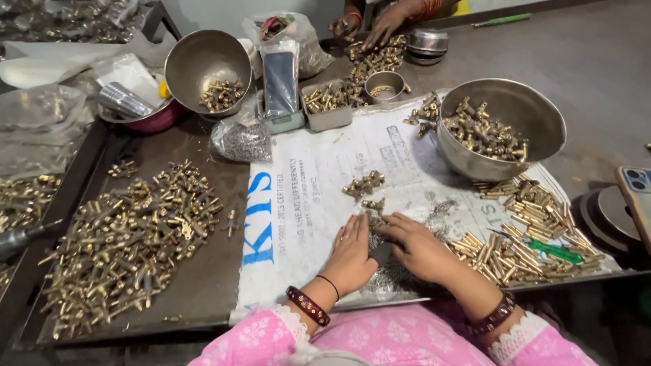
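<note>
1. My left hand (350, 252) lies flat, fingers spread on the white sack (305, 203), holding nothing I can see.
2. My right hand (417, 247) curls narrow over a heap of small silvery screws (434, 210) at lower centre; whether it pinches one I cannot tell.
3. A small cluster of brass fittings (364, 184) sits just above my hands.
4. The steel bowl (542, 112) at upper right is partly filled, which looks like finished work.
5. The big brass pile (129, 244) at lower left and the brass tubes (522, 230) at right suggest much is left.
</note>
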